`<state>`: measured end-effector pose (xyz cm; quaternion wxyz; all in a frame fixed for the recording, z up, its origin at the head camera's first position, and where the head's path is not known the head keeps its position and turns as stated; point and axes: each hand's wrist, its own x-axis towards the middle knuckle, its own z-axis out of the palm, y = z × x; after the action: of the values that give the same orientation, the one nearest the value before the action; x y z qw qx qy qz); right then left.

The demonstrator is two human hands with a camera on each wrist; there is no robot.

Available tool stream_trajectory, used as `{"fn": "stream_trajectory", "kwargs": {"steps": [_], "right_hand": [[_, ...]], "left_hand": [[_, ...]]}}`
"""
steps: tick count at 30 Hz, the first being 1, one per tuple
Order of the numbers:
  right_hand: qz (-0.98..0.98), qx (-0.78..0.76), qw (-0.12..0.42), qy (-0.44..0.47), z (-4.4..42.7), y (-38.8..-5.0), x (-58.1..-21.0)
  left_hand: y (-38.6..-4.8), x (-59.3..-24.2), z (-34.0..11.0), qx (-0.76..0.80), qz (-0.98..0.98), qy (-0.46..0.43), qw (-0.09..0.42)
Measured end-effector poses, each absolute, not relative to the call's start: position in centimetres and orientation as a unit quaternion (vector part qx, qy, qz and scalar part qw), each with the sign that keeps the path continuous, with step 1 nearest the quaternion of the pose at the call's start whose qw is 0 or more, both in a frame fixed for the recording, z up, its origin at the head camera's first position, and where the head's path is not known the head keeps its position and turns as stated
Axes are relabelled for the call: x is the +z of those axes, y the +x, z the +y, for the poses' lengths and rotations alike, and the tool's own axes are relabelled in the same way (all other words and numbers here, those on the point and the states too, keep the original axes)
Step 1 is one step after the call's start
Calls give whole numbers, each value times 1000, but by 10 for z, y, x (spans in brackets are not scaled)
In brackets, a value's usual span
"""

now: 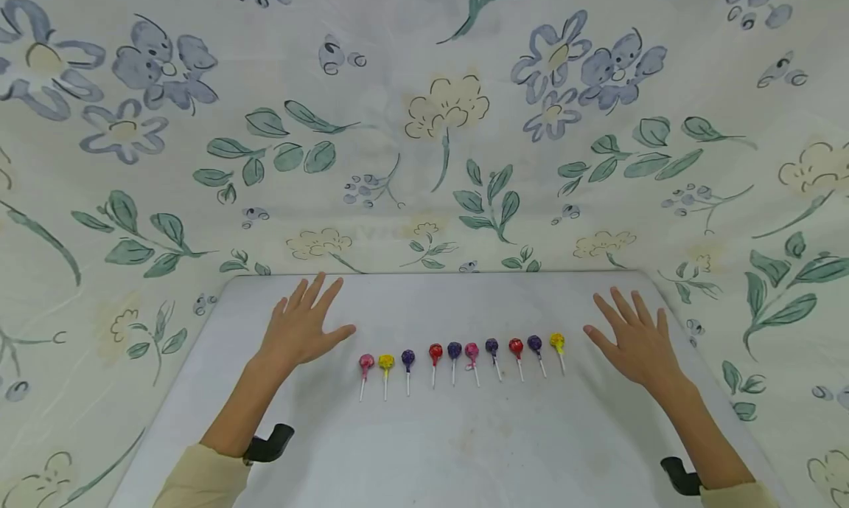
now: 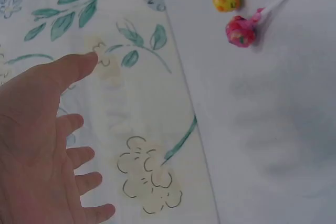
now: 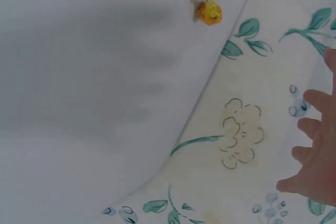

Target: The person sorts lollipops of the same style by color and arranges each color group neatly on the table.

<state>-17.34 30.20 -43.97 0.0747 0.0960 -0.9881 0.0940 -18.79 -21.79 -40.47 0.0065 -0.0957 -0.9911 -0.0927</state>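
Observation:
Several wrapped lollipops stand out in a row across the white table, heads away from me and sticks toward me. At the row's left end lies a pink lollipop [image 1: 366, 362], beside a yellow lollipop [image 1: 386, 362] and a purple lollipop [image 1: 407, 357]. A second yellow lollipop [image 1: 557, 341] marks the right end, next to another purple one. My left hand [image 1: 301, 327] hovers left of the row, fingers spread, holding nothing. To the right of the row my right hand [image 1: 638, 343] is held the same way, fingers spread and holding nothing. Neither hand touches a lollipop.
The white tabletop [image 1: 424, 449] reaches back to a floral-patterned cloth [image 1: 371, 139], which hangs behind it and shows along both sides. Black bands [image 1: 270, 444] sit at both wrists. Faint smudges mark the tabletop in front of the row.

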Motion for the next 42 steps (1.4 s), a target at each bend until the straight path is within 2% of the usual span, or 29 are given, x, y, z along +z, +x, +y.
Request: {"fn": "stream_trajectory", "kwargs": {"steps": [18, 31, 42], "right_hand": [[-975, 147, 103, 130, 297, -175, -445], [-970, 165, 104, 144, 288, -173, -450], [-969, 208, 62, 118, 271, -173, -452]], "left_hand": [[-191, -440, -219, -300, -945, -128, 10], [-186, -485, -215, -353, -925, -135, -42], [-181, -508, -206, -358, -927, -110, -32]]}}
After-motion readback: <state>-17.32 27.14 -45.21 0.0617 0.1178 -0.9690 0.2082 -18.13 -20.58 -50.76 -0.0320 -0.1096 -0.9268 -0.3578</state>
